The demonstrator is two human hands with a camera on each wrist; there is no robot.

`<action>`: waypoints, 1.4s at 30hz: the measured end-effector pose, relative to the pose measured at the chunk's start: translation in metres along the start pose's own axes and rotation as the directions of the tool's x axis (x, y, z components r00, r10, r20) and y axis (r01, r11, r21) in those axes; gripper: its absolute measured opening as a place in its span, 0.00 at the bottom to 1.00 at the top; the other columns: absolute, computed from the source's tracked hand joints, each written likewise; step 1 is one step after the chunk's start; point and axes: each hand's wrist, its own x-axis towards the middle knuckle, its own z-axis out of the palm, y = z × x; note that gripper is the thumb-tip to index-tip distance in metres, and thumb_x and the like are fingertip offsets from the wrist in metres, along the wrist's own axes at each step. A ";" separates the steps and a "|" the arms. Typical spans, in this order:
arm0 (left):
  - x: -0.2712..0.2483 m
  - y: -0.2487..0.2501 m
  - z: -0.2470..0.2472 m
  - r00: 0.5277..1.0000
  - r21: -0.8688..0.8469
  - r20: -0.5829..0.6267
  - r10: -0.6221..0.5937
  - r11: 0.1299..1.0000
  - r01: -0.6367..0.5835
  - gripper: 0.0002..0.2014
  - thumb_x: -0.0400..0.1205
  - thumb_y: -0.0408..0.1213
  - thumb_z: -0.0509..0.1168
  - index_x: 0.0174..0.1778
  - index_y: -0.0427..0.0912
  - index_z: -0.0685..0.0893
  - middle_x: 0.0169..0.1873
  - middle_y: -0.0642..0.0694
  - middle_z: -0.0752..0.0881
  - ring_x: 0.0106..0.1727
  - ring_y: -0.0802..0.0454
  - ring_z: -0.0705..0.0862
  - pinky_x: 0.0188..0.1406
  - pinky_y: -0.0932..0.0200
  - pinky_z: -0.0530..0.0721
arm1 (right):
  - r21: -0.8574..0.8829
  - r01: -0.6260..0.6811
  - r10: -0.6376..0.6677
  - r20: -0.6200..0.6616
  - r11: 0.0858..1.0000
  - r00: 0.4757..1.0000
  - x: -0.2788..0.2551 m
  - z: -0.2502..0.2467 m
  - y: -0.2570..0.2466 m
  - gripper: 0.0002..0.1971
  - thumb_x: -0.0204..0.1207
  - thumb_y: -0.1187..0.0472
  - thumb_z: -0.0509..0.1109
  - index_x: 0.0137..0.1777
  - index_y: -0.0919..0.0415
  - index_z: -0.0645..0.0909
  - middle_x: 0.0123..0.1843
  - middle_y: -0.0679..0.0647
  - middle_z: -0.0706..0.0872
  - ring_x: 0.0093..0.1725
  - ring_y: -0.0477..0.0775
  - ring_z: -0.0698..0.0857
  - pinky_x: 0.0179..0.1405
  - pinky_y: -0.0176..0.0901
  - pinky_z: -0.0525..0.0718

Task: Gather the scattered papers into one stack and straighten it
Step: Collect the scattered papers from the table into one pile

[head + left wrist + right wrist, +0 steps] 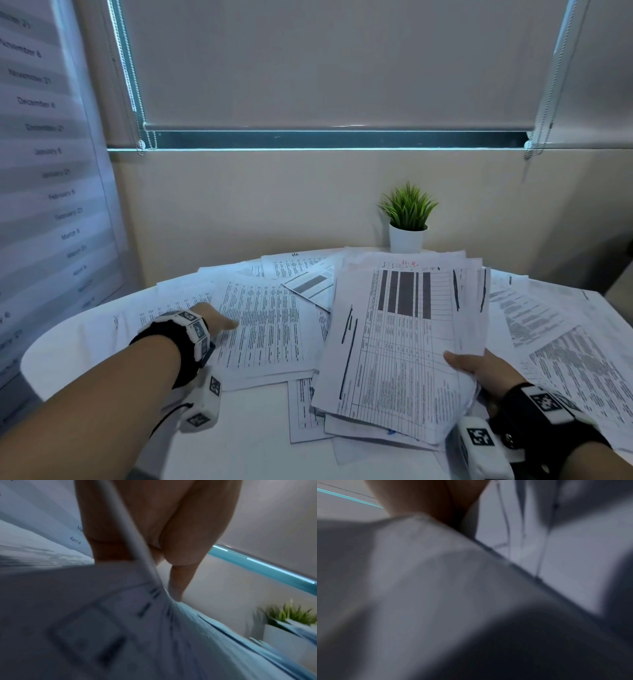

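Here, right hand (479,368) holds bundle of papers (407,342) by near right corner, thumb on top, bundle lifted over table (239,445). Left hand (214,320) rests on loose sheets (263,325) at left; grip there cannot tell. Small plant (407,219) behind.

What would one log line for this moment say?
right hand: holds gathered stack | left hand: pinches printed sheet | loose papers still scattered on table
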 end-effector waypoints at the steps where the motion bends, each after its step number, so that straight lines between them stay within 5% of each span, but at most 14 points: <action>1: 0.001 0.004 -0.003 1.000 0.031 -0.016 0.014 0.999 -0.013 0.18 0.80 0.45 0.72 0.37 0.36 0.74 0.36 0.46 0.80 0.45 0.46 0.80 0.32 0.63 0.78 | 0.002 -0.002 0.002 0.001 1.000 1.000 0.000 0.000 0.000 0.06 0.76 0.74 0.68 0.46 0.63 0.81 0.29 0.55 0.90 0.39 0.59 0.86 0.37 0.47 0.83; 3: -0.004 0.018 -0.016 0.991 0.108 -0.074 0.108 0.989 -0.100 0.12 0.82 0.37 0.68 0.36 0.38 0.75 0.33 0.47 0.80 0.44 0.47 0.82 0.27 0.65 0.75 | 0.010 -0.004 0.004 0.004 1.000 1.000 0.000 0.001 0.000 0.06 0.76 0.74 0.68 0.47 0.64 0.81 0.32 0.57 0.91 0.41 0.60 0.86 0.39 0.48 0.82; 4: -0.009 0.026 -0.027 0.979 0.156 -0.096 0.181 0.974 -0.165 0.06 0.82 0.36 0.66 0.41 0.38 0.80 0.38 0.45 0.85 0.46 0.47 0.84 0.32 0.63 0.79 | 0.011 -0.008 0.007 0.007 1.000 1.000 0.000 0.001 0.000 0.06 0.76 0.74 0.68 0.47 0.64 0.81 0.33 0.59 0.91 0.42 0.61 0.87 0.40 0.48 0.82; 7: -0.031 0.049 -0.066 0.912 0.335 -0.186 0.366 0.896 -0.292 0.15 0.86 0.39 0.58 0.66 0.41 0.79 0.63 0.42 0.84 0.60 0.42 0.84 0.57 0.52 0.82 | 0.000 -0.013 0.013 0.011 1.000 1.000 0.002 0.002 0.001 0.07 0.76 0.74 0.68 0.50 0.65 0.82 0.34 0.59 0.91 0.42 0.61 0.87 0.41 0.49 0.84; 12: -0.112 0.088 -0.135 0.632 0.671 -0.467 0.619 0.713 -0.203 0.10 0.86 0.34 0.54 0.60 0.41 0.75 0.48 0.39 0.85 0.43 0.40 0.80 0.39 0.53 0.73 | 0.014 -0.017 0.017 0.008 1.000 1.000 0.002 0.002 0.000 0.08 0.76 0.75 0.67 0.52 0.66 0.81 0.35 0.58 0.91 0.41 0.59 0.87 0.29 0.43 0.87; 16: -0.154 0.105 -0.157 0.447 0.541 -0.595 0.668 0.744 -0.392 0.08 0.82 0.36 0.63 0.56 0.43 0.75 0.42 0.41 0.82 0.46 0.37 0.81 0.38 0.51 0.72 | 0.018 -0.034 0.034 0.005 0.999 0.999 0.003 0.003 0.001 0.09 0.76 0.75 0.67 0.54 0.66 0.81 0.35 0.59 0.91 0.44 0.62 0.87 0.41 0.49 0.85; 18: -0.164 0.110 -0.159 0.418 0.343 -0.615 0.669 0.704 -0.622 0.12 0.80 0.38 0.68 0.56 0.44 0.75 0.47 0.42 0.83 0.49 0.38 0.82 0.42 0.52 0.74 | 0.014 -0.040 0.040 0.009 0.999 0.999 0.002 0.003 0.001 0.10 0.76 0.75 0.68 0.56 0.67 0.80 0.36 0.60 0.91 0.44 0.62 0.87 0.42 0.49 0.84; 21: -0.164 0.120 -0.144 0.561 -0.281 -0.500 0.660 0.489 -0.826 0.15 0.79 0.32 0.71 0.61 0.45 0.79 0.49 0.50 0.88 0.46 0.51 0.89 0.47 0.54 0.85 | 0.011 -0.038 0.038 0.015 0.999 0.999 0.000 0.004 0.001 0.10 0.76 0.74 0.68 0.57 0.67 0.80 0.42 0.63 0.90 0.44 0.61 0.87 0.41 0.48 0.85; 24: -0.146 0.130 -0.117 0.676 -0.656 -0.299 0.674 0.369 -0.658 0.11 0.81 0.25 0.68 0.54 0.45 0.83 0.47 0.47 0.91 0.45 0.51 0.91 0.56 0.44 0.88 | -0.019 -0.018 0.019 0.018 1.000 1.000 -0.001 0.002 0.000 0.08 0.77 0.74 0.67 0.53 0.65 0.80 0.41 0.62 0.89 0.42 0.60 0.86 0.39 0.47 0.82; 30: -0.109 0.134 -0.024 0.795 -0.705 -0.029 0.606 0.552 -0.446 0.03 0.82 0.34 0.69 0.45 0.47 0.85 0.43 0.45 0.92 0.45 0.42 0.91 0.58 0.36 0.86 | -0.221 -0.026 0.012 -0.061 0.975 0.998 0.002 0.004 -0.008 0.21 0.82 0.76 0.58 0.29 0.58 0.68 0.31 0.51 0.71 0.35 0.48 0.73 0.35 0.31 0.72; 33: -0.103 0.128 0.023 0.833 -0.664 0.063 0.550 0.646 -0.377 0.08 0.82 0.41 0.70 0.54 0.45 0.84 0.48 0.45 0.92 0.48 0.45 0.91 0.52 0.46 0.89 | -0.348 0.070 -0.080 -0.014 0.935 0.997 -0.004 0.004 -0.010 0.15 0.79 0.76 0.62 0.34 0.59 0.73 0.31 0.53 0.77 0.34 0.53 0.75 0.33 0.38 0.74; 37: -0.092 0.125 0.063 0.897 -0.724 0.055 0.439 0.636 -0.267 0.13 0.75 0.39 0.75 0.53 0.42 0.82 0.50 0.42 0.89 0.51 0.41 0.90 0.52 0.49 0.88 | -0.087 0.032 -0.028 0.049 0.996 0.998 -0.009 0.001 -0.004 0.12 0.74 0.74 0.68 0.56 0.65 0.81 0.30 0.53 0.91 0.29 0.52 0.89 0.32 0.42 0.82; 40: -0.082 0.126 0.072 0.922 -0.769 0.051 0.383 0.604 -0.209 0.26 0.64 0.40 0.78 0.54 0.41 0.76 0.54 0.39 0.86 0.53 0.39 0.89 0.53 0.47 0.88 | -0.122 0.007 -0.010 -0.018 0.993 1.000 -0.007 -0.004 -0.004 0.07 0.78 0.75 0.64 0.51 0.66 0.80 0.31 0.57 0.88 0.23 0.51 0.86 0.20 0.32 0.79; 42: -0.074 0.127 0.080 0.902 -0.832 0.154 0.403 0.545 -0.102 0.34 0.62 0.39 0.81 0.59 0.41 0.71 0.59 0.36 0.85 0.56 0.39 0.88 0.59 0.42 0.87 | -0.133 -0.001 -0.007 -0.062 0.991 0.998 -0.003 -0.004 -0.004 0.10 0.76 0.67 0.68 0.55 0.71 0.80 0.42 0.61 0.86 0.34 0.57 0.85 0.35 0.37 0.78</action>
